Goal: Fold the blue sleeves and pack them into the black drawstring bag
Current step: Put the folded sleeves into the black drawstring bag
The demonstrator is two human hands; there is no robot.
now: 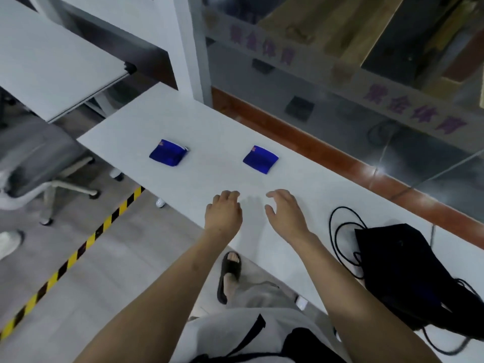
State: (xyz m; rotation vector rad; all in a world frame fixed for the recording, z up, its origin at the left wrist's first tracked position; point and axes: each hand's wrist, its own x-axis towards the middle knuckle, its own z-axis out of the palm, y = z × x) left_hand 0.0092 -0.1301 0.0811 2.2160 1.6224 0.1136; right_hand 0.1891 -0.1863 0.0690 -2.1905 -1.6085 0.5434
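Two blue sleeves lie folded into small squares on the white table (pixel 199 121): one sleeve (pixel 168 153) to the left, the other sleeve (pixel 260 159) to the right, well apart. My left hand (pixel 223 213) and my right hand (pixel 285 212) hover over the table's near part, short of the sleeves, fingers loosely bent and holding nothing. The black drawstring bag (pixel 408 271) lies flat at the right end of the table, its black cord (pixel 337 231) looped beside it.
A grey office chair (pixel 39 163) stands left of the table. Yellow-black floor tape (pixel 78 252) runs diagonally below it. A second white desk (pixel 52 66) is at the upper left. A glass wall with a brown sill (pixel 314 142) borders the table's far side.
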